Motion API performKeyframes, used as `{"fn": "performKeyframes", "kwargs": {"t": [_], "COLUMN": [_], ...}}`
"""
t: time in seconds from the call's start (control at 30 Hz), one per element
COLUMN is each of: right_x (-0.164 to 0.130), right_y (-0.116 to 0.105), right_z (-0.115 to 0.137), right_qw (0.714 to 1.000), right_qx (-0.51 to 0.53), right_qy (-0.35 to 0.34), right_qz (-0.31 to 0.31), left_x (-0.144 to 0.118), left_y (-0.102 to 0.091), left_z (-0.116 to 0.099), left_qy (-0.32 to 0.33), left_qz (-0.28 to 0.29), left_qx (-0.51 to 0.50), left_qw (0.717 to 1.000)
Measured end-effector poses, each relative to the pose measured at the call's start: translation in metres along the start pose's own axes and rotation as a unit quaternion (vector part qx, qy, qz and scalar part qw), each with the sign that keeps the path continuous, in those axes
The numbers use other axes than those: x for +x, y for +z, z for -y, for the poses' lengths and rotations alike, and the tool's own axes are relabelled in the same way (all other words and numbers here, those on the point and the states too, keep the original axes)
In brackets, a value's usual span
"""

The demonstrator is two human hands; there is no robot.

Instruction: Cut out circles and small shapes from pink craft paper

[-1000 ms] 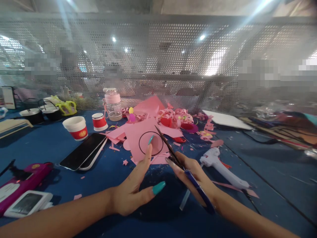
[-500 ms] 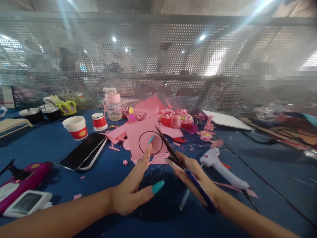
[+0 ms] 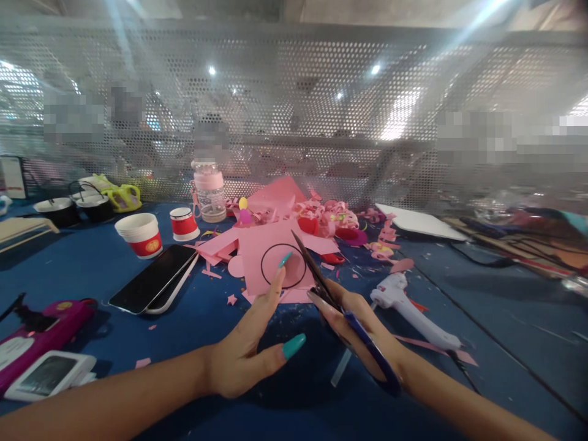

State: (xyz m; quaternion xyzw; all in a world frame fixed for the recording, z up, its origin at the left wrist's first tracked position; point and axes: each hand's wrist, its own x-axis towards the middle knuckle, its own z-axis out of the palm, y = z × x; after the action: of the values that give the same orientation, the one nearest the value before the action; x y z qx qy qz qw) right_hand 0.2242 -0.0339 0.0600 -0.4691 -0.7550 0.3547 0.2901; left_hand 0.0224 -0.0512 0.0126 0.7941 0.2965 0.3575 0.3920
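Pink sheet [image 3: 269, 254] nudged rightward, left hand [image 3: 248, 352] pinching it, right hand [image 3: 362, 334] gripping scissors [image 3: 342, 318]

On the blue tabletop [image 3: 92, 269] a dark phone [image 3: 154, 278] lies on a white tablet, near a white and red cup [image 3: 139, 234] and a smaller red pot [image 3: 184, 224]. A pink-capped bottle [image 3: 209, 191] stands behind them. A white glue gun [image 3: 408, 310] lies to the right. Pink curled scraps [image 3: 333, 215] pile by the perforated metal screen [image 3: 294, 110]; beyond it, what may be blurred people.
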Motion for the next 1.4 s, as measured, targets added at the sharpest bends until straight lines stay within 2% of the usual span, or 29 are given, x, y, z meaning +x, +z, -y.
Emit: {"fn": "performKeyframes", "kwargs": {"t": [0.3, 0.57, 0.9, 1.4], "right_x": [-0.0008, -0.0007, -0.0015, -0.0004], "right_y": [0.0005, -0.0003, -0.0002, -0.0013], "right_z": [-0.0053, -0.0064, -0.0027, -0.0047], "right_qw": [0.999, 0.999, 0.999, 0.999], "right_qx": [-0.021, -0.035, -0.038, -0.034], "right_qy": [-0.025, -0.015, -0.007, -0.010], "right_qz": [-0.006, -0.006, 0.002, 0.007], "left_x": [-0.0007, -0.0006, 0.0010, 0.0017], "left_y": [-0.0001, -0.0001, 0.0005, 0.0012], "left_z": [0.0020, 0.0000, 0.0000, -0.0013], "left_qy": [0.001, 0.003, -0.019, -0.013], "left_qz": [0.009, 0.016, -0.011, -0.028], "left_qx": [0.010, 0.018, -0.005, -0.009], "left_qw": [1.000, 1.000, 1.000, 0.999]}}
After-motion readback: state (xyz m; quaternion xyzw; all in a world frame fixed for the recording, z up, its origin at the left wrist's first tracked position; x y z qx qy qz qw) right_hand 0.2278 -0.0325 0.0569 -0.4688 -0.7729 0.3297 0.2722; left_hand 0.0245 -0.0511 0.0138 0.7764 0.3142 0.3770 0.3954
